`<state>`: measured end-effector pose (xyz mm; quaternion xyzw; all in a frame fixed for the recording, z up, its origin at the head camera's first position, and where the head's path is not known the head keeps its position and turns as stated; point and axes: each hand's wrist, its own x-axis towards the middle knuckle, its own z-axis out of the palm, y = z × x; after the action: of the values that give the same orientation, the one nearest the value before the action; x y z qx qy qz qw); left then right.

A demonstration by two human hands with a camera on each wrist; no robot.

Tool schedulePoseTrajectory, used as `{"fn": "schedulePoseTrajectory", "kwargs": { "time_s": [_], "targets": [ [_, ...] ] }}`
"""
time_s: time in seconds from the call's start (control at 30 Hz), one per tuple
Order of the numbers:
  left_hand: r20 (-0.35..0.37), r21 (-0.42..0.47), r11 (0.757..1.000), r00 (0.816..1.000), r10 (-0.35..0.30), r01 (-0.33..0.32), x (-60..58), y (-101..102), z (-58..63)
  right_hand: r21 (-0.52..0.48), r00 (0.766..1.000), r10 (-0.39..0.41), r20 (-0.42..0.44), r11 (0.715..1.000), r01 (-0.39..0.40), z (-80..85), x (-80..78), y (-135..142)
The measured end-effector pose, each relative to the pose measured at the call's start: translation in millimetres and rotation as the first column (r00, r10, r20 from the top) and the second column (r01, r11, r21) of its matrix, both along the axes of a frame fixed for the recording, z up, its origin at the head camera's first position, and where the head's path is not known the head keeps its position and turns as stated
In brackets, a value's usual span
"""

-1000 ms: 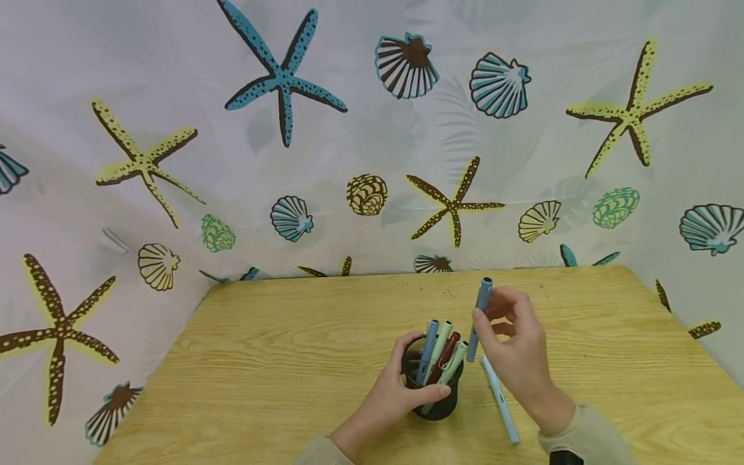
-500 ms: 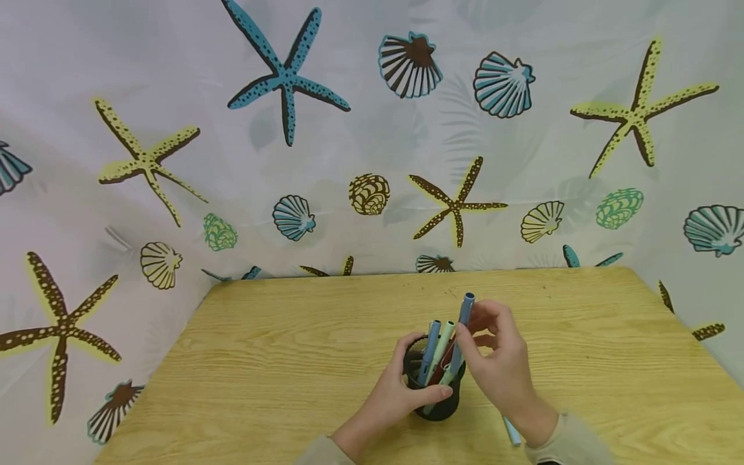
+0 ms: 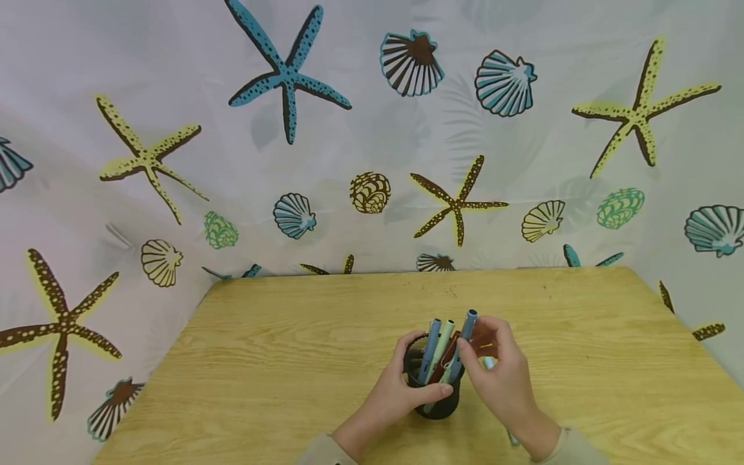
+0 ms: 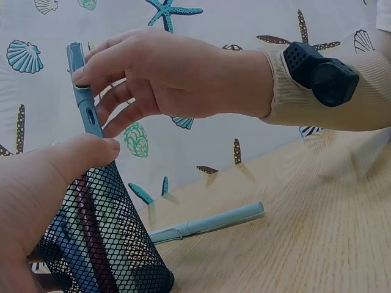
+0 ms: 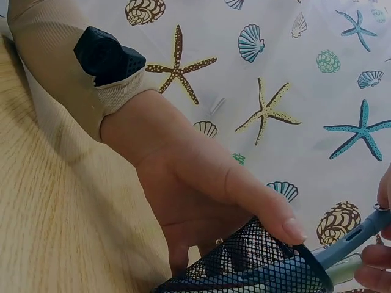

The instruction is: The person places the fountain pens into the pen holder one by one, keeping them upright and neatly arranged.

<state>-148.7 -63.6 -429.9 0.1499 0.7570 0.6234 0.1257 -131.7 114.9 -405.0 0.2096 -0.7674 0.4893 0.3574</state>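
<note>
My left hand [image 3: 392, 387] grips a black mesh pen cup [image 3: 443, 407], thumb across its near side at the rim. In my right hand [image 3: 506, 381], thumb and fingers pinch a blue pen [image 3: 469, 324] by its upper part. Its lower end is inside the cup, as the left wrist view shows with the blue pen [image 4: 90, 113] passing down behind the left thumb. Also in the cup stand another blue pen [image 3: 430, 349], a pale green pen [image 3: 444, 341] and a dark red pen [image 3: 446, 359]. A further pale green pen is mostly hidden behind the held one.
A light blue pen [image 4: 217, 221] lies on the wooden table [image 3: 279, 361] right of the cup, mostly hidden behind the right hand in the head view. White cloth [image 3: 337, 142] printed with starfish and shells encloses the table at the back and sides.
My right hand has moved left and then down, bringing the blue pen from beside the cup into it. The left hand keeps its grip on the cup.
</note>
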Motion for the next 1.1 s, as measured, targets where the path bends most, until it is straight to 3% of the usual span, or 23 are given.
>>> {"fn": "schedulePoseTrajectory", "kwargs": {
  "time_s": [0.17,0.47,0.8,1.1],
  "targets": [
    [-0.023,-0.008,1.000,1.000,0.004,-0.004,2.1,0,6.8,0.025,0.999,-0.039,0.021,0.999,0.039,-7.9,-1.5,5],
    [-0.015,-0.021,1.000,1.000,0.006,-0.006,-10.5,2,-20.0,0.078,0.996,-0.032,0.086,0.997,0.026,-22.3,0.5,10],
    [-0.002,-0.002,1.000,1.000,0.004,-0.004,-11.2,2,-19.6,0.138,0.992,-0.060,0.115,0.989,0.044,-22.4,-1.4,14],
    [-0.012,0.012,1.000,1.000,-0.006,0.006,-10.5,3,-20.6,0.136,0.988,-0.089,0.130,0.988,0.071,-19.2,-3.0,20]
  ]
}}
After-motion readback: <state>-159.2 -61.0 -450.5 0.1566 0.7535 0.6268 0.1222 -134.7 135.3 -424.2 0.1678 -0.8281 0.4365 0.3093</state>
